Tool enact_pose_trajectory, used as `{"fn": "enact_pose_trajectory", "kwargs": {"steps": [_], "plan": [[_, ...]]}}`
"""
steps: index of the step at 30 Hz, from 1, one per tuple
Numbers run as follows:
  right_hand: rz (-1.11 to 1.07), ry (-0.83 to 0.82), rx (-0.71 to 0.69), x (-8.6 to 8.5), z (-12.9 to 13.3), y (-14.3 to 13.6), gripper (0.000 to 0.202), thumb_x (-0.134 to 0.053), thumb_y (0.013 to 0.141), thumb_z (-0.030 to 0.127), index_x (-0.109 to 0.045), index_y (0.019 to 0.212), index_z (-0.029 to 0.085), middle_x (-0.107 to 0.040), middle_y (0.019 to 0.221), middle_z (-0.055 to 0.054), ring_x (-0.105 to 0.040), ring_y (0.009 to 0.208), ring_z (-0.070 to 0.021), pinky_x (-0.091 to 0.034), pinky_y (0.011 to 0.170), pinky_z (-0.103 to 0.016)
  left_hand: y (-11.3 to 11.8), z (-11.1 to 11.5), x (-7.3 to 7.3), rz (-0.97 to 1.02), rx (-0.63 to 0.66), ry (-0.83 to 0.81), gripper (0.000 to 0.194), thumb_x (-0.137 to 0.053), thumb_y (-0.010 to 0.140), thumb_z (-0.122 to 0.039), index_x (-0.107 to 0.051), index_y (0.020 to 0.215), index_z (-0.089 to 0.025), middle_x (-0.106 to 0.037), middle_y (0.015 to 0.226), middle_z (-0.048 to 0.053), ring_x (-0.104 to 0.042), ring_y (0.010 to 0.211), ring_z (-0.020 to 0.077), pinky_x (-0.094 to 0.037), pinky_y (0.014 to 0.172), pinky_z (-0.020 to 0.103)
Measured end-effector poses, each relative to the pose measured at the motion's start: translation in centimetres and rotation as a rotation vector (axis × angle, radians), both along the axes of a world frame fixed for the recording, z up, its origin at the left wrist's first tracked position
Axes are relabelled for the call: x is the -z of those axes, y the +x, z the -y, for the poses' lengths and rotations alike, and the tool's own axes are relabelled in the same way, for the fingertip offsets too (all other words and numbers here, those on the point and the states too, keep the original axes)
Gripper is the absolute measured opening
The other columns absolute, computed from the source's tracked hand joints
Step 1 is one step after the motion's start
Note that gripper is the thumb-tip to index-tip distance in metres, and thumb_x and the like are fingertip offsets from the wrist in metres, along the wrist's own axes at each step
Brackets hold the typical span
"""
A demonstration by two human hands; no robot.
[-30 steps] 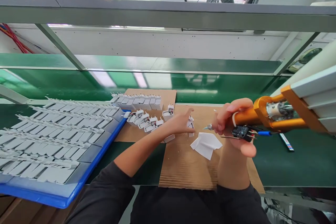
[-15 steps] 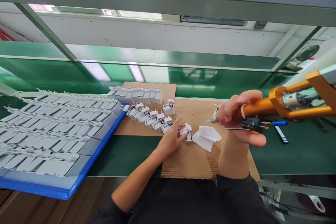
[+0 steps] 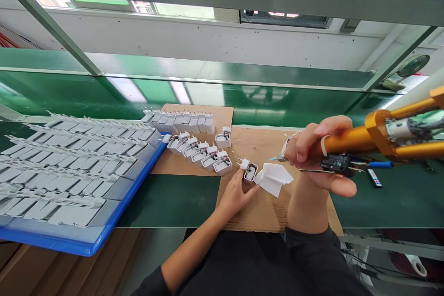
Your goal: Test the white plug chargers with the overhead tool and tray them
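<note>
My left hand (image 3: 236, 192) rests on the brown cardboard sheet (image 3: 258, 212) and pinches a small white charger housing (image 3: 249, 170) between its fingertips. My right hand (image 3: 317, 155) is closed around the orange barrel of a dispensing tool (image 3: 367, 141), whose metal tip (image 3: 279, 157) points left, a little above and to the right of the housing. A black microswitch (image 3: 335, 163) with wires sits under the barrel against my fingers. A white wipe (image 3: 273, 178) lies just right of the housing.
A row of open white housings (image 3: 198, 153) lies on the cardboard, and closed ones (image 3: 183, 121) stand behind. A blue tray (image 3: 74, 173) filled with white covers sits at the left. A green conveyor belt (image 3: 166, 97) runs behind; a pen (image 3: 373, 177) lies on the right.
My left hand has pulled one housing toward me from beside the row, onto the cardboard next to the wipe. My right hand with the tool has stayed about level, and my view has tilted.
</note>
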State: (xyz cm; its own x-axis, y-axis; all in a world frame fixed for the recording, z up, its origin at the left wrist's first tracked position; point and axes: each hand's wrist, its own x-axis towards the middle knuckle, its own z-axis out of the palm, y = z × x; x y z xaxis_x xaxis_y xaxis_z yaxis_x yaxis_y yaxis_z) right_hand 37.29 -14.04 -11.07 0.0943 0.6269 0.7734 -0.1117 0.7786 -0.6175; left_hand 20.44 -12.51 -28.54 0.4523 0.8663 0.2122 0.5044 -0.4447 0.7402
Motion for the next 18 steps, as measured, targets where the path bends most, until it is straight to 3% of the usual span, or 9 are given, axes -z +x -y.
{"fn": "enact_pose_trajectory", "kwargs": {"steps": [3, 6, 12, 18], "plan": [[-0.002, -0.007, 0.013, -0.1, 0.2, -0.3, 0.054, -0.072, 0.058, 0.068, -0.055, 0.094, 0.031, -0.05, 0.054, 0.008, -0.038, 0.038, -0.007, -0.031, 0.033, -0.021, 1.6, -0.8, -0.4, -0.009, -0.011, -0.059, 0.038, -0.068, 0.078, -0.028, -0.056, 0.112, -0.016, -0.064, 0.111, 0.012, -0.058, 0.11, 0.028, -0.049, 0.092, 0.042], [0.006, -0.012, 0.024, -0.2, 0.4, -0.4, 0.05, -0.073, 0.061, 0.064, -0.055, 0.095, 0.032, -0.049, 0.055, 0.007, -0.038, 0.038, -0.0079, -0.029, 0.033, -0.022, 2.3, -1.4, -1.1, 0.014, 0.006, -0.083, 0.02, -0.061, 0.083, -0.023, -0.058, 0.102, -0.017, -0.066, 0.098, 0.008, -0.061, 0.097, 0.0253, -0.051, 0.084, 0.039], [0.088, 0.037, -0.08, 0.0, 0.4, -0.2, 0.044, -0.073, 0.069, 0.039, -0.052, 0.107, 0.032, -0.052, 0.062, 0.005, -0.039, 0.039, -0.0096, -0.03, 0.03, -0.024, 1.5, -1.9, -3.8, 0.115, 0.029, -0.069, 0.033, -0.061, 0.082, -0.03, -0.055, 0.113, -0.02, -0.065, 0.095, 0.004, -0.063, 0.078, 0.0168, -0.051, 0.066, 0.027], [0.087, 0.111, -0.103, 0.3, 0.0, -0.4, 0.046, -0.069, 0.069, 0.028, -0.049, 0.11, 0.03, -0.049, 0.061, 0.007, -0.037, 0.039, -0.0089, -0.028, 0.03, -0.022, 0.4, -2.0, -6.9, 0.102, 0.051, 0.105, 0.041, -0.066, 0.079, -0.03, -0.059, 0.118, -0.024, -0.068, 0.1, 0.004, -0.061, 0.087, 0.0192, -0.05, 0.076, 0.03]]}}
